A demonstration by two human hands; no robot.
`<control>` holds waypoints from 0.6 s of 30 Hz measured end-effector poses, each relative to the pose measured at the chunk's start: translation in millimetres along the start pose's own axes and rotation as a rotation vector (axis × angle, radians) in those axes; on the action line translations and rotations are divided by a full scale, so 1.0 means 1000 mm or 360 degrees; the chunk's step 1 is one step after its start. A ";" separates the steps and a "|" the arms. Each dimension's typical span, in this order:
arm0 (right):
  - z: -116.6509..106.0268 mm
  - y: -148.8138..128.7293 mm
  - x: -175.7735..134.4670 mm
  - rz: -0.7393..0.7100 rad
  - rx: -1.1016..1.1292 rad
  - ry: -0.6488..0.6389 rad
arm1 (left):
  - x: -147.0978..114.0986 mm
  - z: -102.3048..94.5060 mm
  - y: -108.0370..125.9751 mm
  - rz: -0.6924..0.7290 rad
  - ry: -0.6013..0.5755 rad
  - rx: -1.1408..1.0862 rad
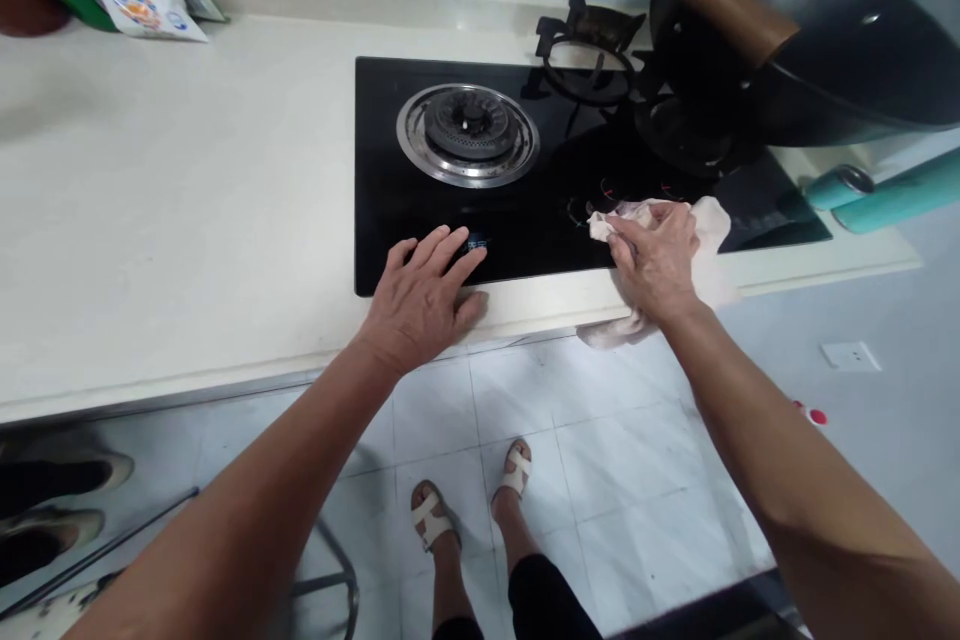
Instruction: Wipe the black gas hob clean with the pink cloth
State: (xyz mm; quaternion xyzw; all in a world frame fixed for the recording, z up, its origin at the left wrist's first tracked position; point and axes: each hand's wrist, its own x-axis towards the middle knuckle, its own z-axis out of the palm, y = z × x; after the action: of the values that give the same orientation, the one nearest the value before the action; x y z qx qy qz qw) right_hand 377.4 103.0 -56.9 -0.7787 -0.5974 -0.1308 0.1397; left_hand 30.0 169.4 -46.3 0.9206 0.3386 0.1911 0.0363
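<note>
Through the head camera, I am resting the left hand [424, 300] open and empty, its fingers spreading over the front left part of the black stove [397, 220] and its thumb lying by the edge of the pale surface [187, 220]. To its right, I am gripping a pale cloth [712, 225] in the right hand [660, 260] on the stove's front strip, with a fold hanging over the surface's front edge. I am judging the wiping to be under way, though the view isn't showing which patches are done. Farther back, the left burner [471, 125] is sitting uncovered, its steel ring [472, 172] showing dark spots, so I am counting it as likely left to do. Beyond it, a pot stand [600, 28] is sitting off that burner, and a big pan [862, 40] is hiding the stove's right rear, leaving me unable to judge that part.
</note>
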 end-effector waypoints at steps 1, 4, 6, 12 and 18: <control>-0.001 -0.001 -0.001 -0.0005 -0.0008 -0.0007 | 0.000 0.000 0.000 0.0001 0.0006 0.0000; -0.002 -0.009 -0.003 -0.0017 -0.0029 -0.0030 | 0.000 0.001 0.000 0.0007 0.0019 -0.0023; -0.002 -0.020 -0.003 -0.0019 -0.0048 -0.0052 | 0.000 0.001 0.000 0.0006 0.0016 -0.0039; 0.004 -0.058 0.002 0.0154 -0.0080 -0.0010 | 0.001 0.001 0.001 -0.0005 0.0058 -0.0006; 0.005 -0.056 -0.005 0.0223 0.0118 0.0148 | 0.000 0.000 0.001 -0.0006 0.0044 -0.0061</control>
State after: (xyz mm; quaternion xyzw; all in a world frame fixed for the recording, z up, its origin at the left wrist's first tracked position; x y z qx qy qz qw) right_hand 322.6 114.3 -59.4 -0.8060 -0.5387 -0.1345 0.2050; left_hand 30.7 169.1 -46.0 0.9164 0.3370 0.2103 0.0496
